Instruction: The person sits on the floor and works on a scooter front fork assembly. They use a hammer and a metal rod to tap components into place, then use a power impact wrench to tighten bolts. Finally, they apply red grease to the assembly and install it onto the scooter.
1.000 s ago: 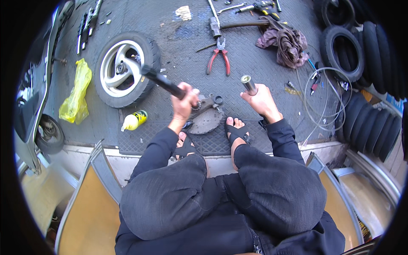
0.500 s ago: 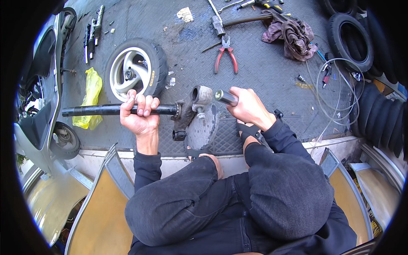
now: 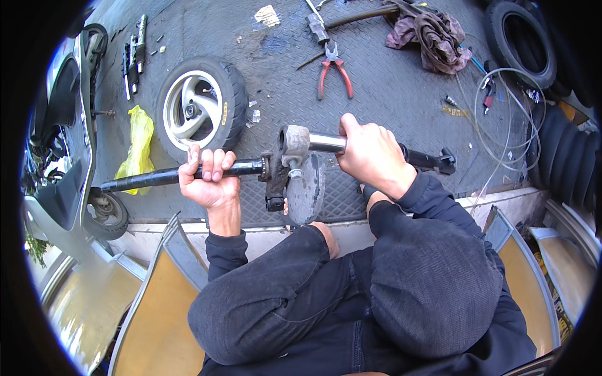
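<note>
My left hand (image 3: 213,182) is closed round the black tube of a steering stem (image 3: 144,180), which lies crosswise in front of me. At its right end is a worn metal fork clamp (image 3: 293,143) with a round sleeve and a bolt (image 3: 295,171) hanging below. My right hand (image 3: 376,153) grips a fork leg (image 3: 327,143), shiny near the clamp, its black lower part (image 3: 433,160) sticking out past my wrist. The shiny end meets the sleeve's right side; how far it enters is hidden. A dark grey oval block (image 3: 307,200) stands below the clamp.
Beyond my left hand lies a wheel with tyre (image 3: 200,103), beside a yellow plastic bag (image 3: 139,141). Red-handled pliers (image 3: 334,69), a hammer (image 3: 317,28) and a rag (image 3: 433,41) lie farther off. Clear hose (image 3: 501,138) and tyres (image 3: 520,47) are at right, a scooter (image 3: 69,138) at left.
My right hand has swung the fork leg from pointing up toward me to lying crosswise, its shiny end now at the clamp. The stem's left end has dipped slightly nearer me.
</note>
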{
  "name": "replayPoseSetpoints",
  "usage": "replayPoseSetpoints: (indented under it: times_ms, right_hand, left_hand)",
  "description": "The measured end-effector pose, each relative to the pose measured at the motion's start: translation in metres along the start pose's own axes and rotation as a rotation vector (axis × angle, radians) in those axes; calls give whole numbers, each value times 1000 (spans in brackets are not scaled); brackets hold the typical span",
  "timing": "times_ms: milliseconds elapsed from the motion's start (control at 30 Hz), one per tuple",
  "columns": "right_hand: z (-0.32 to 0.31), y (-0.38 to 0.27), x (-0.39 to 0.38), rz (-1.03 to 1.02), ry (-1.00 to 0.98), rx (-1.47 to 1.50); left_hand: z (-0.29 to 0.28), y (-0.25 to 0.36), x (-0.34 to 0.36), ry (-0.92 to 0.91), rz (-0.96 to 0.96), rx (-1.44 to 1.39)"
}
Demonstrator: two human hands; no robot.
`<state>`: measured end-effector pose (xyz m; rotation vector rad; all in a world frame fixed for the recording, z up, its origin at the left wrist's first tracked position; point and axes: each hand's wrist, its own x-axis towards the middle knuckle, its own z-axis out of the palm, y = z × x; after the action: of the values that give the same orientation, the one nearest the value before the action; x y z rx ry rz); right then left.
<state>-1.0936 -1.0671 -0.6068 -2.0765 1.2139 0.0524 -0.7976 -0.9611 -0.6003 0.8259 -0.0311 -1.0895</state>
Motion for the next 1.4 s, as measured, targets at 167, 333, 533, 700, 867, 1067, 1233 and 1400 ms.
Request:
replayPoseSetpoints:
  times_ms: [167,333,533,700,867,1067,1233,1400]
  right_hand:
    - [1,2,-4,11,25,-14]
    - [3,7,-5,2,-71,133]
    - [-4,6,-2,-62,-361,338]
    - [-15,-2,-3,-125,-421,374]
    - [-18,-14,-16,-51,-339,299]
    - [-24,-20,-22,-15,-252,214]
    - [-21,-18,-20,18,-149,73]
    - [-17,-12,-21,8,-252,151]
  left_hand:
    - [-2,-3,3,-27,-9,-9]
    - [5,3,3,-129,-30,56]
    - [12,13,3,-241,-86,51]
    - [7,13,-2,-260,-72,15]
    - [2,15,-8,-250,-56,-36]
    - [8,21,-17,-181,-29,14]
    - [15,21,-27,-130,24,139]
    - [11,21,-31,-96,-10,130]
